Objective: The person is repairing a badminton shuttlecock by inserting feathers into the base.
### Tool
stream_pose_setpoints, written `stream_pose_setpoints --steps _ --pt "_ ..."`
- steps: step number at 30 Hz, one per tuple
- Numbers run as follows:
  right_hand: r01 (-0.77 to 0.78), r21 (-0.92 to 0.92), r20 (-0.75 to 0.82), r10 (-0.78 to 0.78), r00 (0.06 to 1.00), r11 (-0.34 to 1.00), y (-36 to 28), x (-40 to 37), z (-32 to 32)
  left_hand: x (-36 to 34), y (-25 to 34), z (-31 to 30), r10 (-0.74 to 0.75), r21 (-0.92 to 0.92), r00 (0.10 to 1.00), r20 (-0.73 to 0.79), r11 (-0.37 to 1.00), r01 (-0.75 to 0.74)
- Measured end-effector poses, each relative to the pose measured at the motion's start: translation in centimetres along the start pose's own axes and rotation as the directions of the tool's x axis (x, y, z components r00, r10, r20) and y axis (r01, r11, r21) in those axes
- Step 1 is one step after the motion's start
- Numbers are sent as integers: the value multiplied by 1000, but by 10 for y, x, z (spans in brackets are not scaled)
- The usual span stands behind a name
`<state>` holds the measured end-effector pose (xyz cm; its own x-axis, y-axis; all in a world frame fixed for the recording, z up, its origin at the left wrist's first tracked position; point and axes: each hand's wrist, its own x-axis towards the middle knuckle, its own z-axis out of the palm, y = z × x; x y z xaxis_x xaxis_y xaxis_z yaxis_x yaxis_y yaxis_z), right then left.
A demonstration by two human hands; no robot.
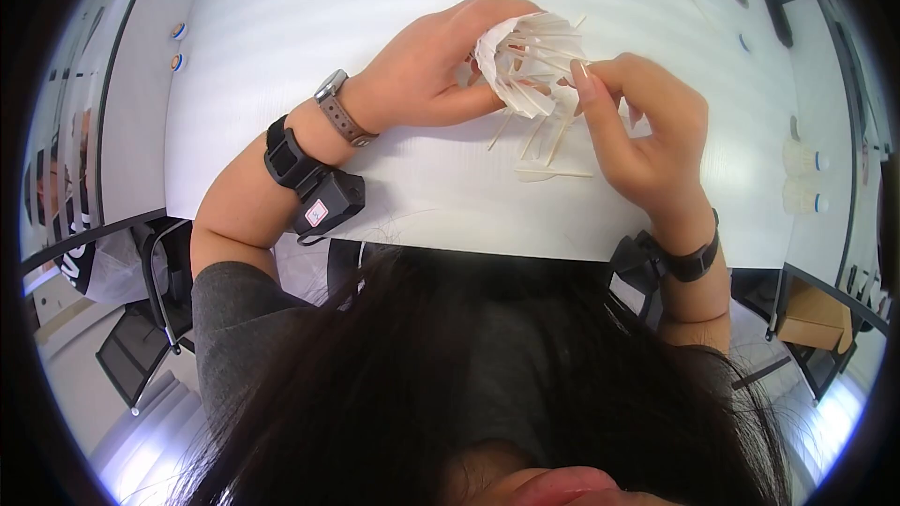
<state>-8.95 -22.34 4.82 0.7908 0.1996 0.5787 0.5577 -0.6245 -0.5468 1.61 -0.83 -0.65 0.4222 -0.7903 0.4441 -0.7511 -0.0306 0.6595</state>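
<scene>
the fingers of the left hand [427, 66] are bent around the left side of a white pleated skirt [497, 66], and the thumb supports it from the near side. the thumb and forefinger of the right hand [656, 122] are close together at its right side; a thin stick seems to reach their tips, but i cannot tell whether they pinch it. the skirt is above the table [422, 197], between both hands, tilted with its open mouth visible. i judge it very light, springy and fragile, so a firm squeeze could crease the pleats; a loose hold around the outer wall looks the safest. under it lie some loose pale sticks [555, 173], probably stiff but easy to snap. both wrists are bent a little inward, and the forearms come from the near side, elbows spread apart.
</scene>
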Motion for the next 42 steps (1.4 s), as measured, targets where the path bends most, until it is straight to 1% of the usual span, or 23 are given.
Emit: stream_pose_setpoints --steps 2,5,8,11,14,17,23,24,27,30,32,33,35,36,39,42 --pt "1 6 4 -1 1000 1000 0 0 1 -1 1 -1 -38 -16 999 22 999 38" --pt "-4 9 14 4 1000 1000 0 0 1 0 0 0 -12 -6 1000 13 1000 12" --pt "-12 9 17 12 1000 1000 0 0 1 2 -4 8 93 11 985 -142 996 -92" --pt "-35 5 17 35 999 999 0 -1 2 1 1 4 42 46 994 -105 998 -37" --pt "-62 -3 15 62 998 998 1 -2 4 2 3 3 19 43 995 -99 999 -14" --pt "-100 14 10 100 995 995 1 -3 6 2 0 6 47 35 992 -116 998 -43" --pt "-169 67 4 169 986 983 1 -4 10 0 4 2 -41 39 997 -60 998 44" --pt "-173 72 1 173 985 982 2 -4 11 1 2 3 58 87 994 -89 995 -50" --pt "-171 74 0 171 985 983 2 -4 11 1 4 1 3 62 999 -47 998 0" --pt "-157 55 -14 158 987 986 2 -4 10 1 2 3 43 42 993 -105 998 -39" --pt "-151 35 -32 152 988 988 0 -2 6 1 3 4 62 63 988 -141 997 -54" --pt "-163 57 -31 165 986 985 0 -1 4 1 3 4 71 74 984 -161 995 -60" --pt "-184 103 -25 187 982 978 0 0 0 7 4 1 149 123 979 -137 984 -133" --pt "-288 92 26 287 958 953 -1 0 -3 9 4 -1 187 147 974 -124 975 -168" --pt "-428 224 137 406 903 876 6 -2 6 9 5 -3 226 219 974 -32 952 -214" --pt "-585 350 265 521 811 732 11 -5 14 7 8 1 143 197 990 4 970 -141"
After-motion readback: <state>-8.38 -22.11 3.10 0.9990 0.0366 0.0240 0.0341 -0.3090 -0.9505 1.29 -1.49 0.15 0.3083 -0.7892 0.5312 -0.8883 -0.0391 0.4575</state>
